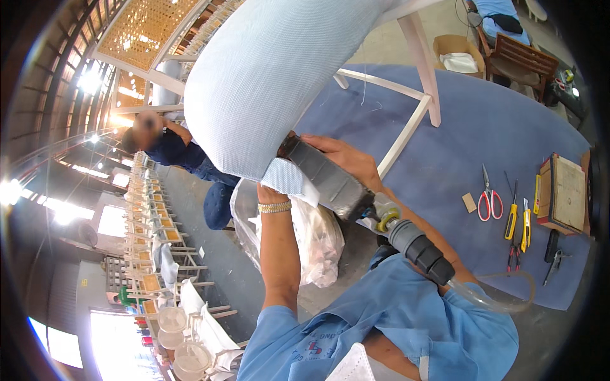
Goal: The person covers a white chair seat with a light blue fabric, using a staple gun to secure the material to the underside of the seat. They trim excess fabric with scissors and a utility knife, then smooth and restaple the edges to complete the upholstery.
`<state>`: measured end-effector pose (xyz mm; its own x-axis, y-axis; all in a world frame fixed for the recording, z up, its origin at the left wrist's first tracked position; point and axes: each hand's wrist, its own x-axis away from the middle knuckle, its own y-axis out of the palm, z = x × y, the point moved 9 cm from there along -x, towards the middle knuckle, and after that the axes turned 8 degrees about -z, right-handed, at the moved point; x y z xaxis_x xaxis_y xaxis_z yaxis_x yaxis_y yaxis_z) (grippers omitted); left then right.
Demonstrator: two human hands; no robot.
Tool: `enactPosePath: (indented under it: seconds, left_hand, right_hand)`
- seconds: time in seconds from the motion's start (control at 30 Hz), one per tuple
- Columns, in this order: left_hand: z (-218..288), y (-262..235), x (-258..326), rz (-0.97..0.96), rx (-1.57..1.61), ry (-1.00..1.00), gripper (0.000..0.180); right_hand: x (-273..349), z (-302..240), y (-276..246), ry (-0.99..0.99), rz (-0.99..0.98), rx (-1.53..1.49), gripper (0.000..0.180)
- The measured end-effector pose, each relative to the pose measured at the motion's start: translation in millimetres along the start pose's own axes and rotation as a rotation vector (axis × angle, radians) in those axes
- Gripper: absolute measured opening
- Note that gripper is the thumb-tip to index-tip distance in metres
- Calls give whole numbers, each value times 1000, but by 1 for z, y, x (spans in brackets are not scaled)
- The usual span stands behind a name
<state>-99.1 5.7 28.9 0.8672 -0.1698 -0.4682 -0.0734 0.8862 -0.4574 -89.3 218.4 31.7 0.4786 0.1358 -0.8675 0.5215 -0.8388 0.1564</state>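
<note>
A chair lies tipped over on a blue-covered table (pixel 489 133), its seat (pixel 260 82) covered in pale grey-blue woven fabric and facing me. My right hand (pixel 346 159) is wrapped round a dark pneumatic staple gun (pixel 327 178), whose front end meets the seat's lower edge. A grey air-hose coupling (pixel 419 251) with a clear hose trails from the gun toward my right arm. My left hand (pixel 264 190), below a gold bracelet, reaches up behind a loose fabric flap (pixel 284 176) at the seat's corner. That flap and the seat hide its fingers.
On the table's right lie red-handled scissors (pixel 490 204), a yellow screwdriver (pixel 511 219), a yellow cutter knife (pixel 526 228), pliers (pixel 514 254) and a worn cardboard box (pixel 562 193). A plastic bag (pixel 311 241) stands below the seat. Another person (pixel 181 149) works at the left, near rows of chairs.
</note>
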Motion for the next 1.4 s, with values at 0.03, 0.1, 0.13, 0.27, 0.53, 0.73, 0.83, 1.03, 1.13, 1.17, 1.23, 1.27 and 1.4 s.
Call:
enactPosePath:
  seconds: [0.03, 0.1, 0.13, 0.27, 0.53, 0.73, 0.83, 1.03, 1.13, 1.17, 1.23, 1.27, 1.4]
  left_hand:
    - [3, 1, -3, -34, -5, 29, 67]
    - [-13, -1, 0, 54, 499, -22, 71]
    - [-15, 0, 3, 72, 582, -55, 71]
    - [-20, 5, 2, 96, 738, -100, 68]
    - [-28, 3, 8, 128, 815, -137, 64]
    - [-30, 3, 5, 124, 864, -151, 61]
    - [-31, 8, -6, 94, 892, -162, 60]
    - [-32, -1, -9, 91, 911, -186, 57]
    - [-34, -2, -6, 99, 899, -203, 55]
    - [-34, -2, -5, 103, 895, -208, 55]
    - [-34, -2, -5, 116, 888, -216, 54]
    - [-35, -1, -6, 122, 889, -219, 54]
    - [-36, 0, -6, 151, 880, -228, 52]
  right_hand:
    - [-1, 3, 0, -6, -5, -14, 28]
    - [-3, 2, 2, -33, -29, -30, 31]
    - [-6, 4, 2, -47, -42, -37, 32]
    - [-9, 38, 8, 29, -116, -87, 31]
    - [-8, 33, 4, 120, -164, -216, 28]
    - [-19, 15, 1, 32, -164, -193, 28]
    - [-17, 23, 8, 62, -284, 32, 31]
    - [-17, 41, 0, 171, -272, -267, 34]
    - [-18, 38, -13, 280, -322, -338, 32]
    - [-18, 36, -12, 284, -357, -317, 31]
    - [-14, 38, -6, 289, -411, -291, 31]
    - [-13, 40, -4, 292, -430, -281, 31]
    - [-15, 41, -2, 287, -468, -271, 32]
